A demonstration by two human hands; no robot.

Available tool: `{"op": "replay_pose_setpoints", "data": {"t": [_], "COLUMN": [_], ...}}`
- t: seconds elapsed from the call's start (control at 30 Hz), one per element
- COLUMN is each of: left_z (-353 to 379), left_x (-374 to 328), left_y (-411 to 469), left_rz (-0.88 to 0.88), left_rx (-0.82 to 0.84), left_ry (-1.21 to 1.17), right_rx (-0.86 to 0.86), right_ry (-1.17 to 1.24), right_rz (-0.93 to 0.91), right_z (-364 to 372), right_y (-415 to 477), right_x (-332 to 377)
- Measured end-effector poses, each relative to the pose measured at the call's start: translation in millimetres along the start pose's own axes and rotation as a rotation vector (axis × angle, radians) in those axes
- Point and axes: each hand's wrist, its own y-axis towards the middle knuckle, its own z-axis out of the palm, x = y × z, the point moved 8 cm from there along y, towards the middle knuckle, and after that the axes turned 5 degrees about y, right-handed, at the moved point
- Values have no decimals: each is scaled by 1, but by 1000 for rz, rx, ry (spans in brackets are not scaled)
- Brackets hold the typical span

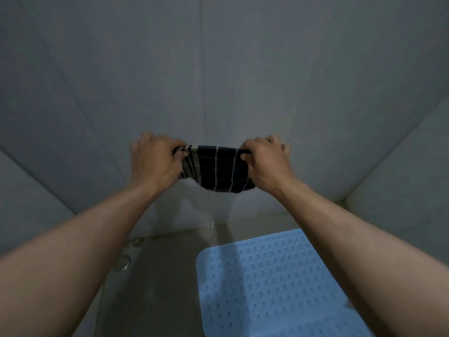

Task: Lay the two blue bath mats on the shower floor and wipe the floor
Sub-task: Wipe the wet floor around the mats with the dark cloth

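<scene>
A dark cloth (215,167) with thin pale stripes is stretched between both hands in front of the shower's back wall, well above the floor. My left hand (155,159) grips its left end and my right hand (263,161) grips its right end, and the middle sags between them. A light blue bath mat (262,283) with rows of small holes lies flat on the shower floor at the lower right, partly hidden by my right forearm. Only this one mat is in view.
Grey-white wall panels (218,69) close in the stall at the back and on both sides. The wet, brownish floor (158,283) is bare to the left of the mat, with a few water drops near the left wall's base.
</scene>
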Motion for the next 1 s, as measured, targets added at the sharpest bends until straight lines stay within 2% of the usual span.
{"op": "replay_pose_setpoints", "data": {"t": [0.17,0.3,0.53,0.77,1.0], "left_z": [-75,-120,-188,-254,-287], "left_x": [-116,-206,-347,-498,-652], "left_y": [62,101,148,171,171], "left_rz": [152,286,509,747,869], "left_rx": [15,33,101,95,138], "left_ry": [-129,-175,-281,-340,-377], "right_rx": [30,60,-36,-96,-188], "right_ry": [-80,-157,-179,-220,-247], "right_rz": [86,155,402,633,702], "right_z": [-152,-247,-404,-545,-669], "right_y": [13,7,-18,-64,-111], "right_x": [-24,-48,-83,-119,-178]}}
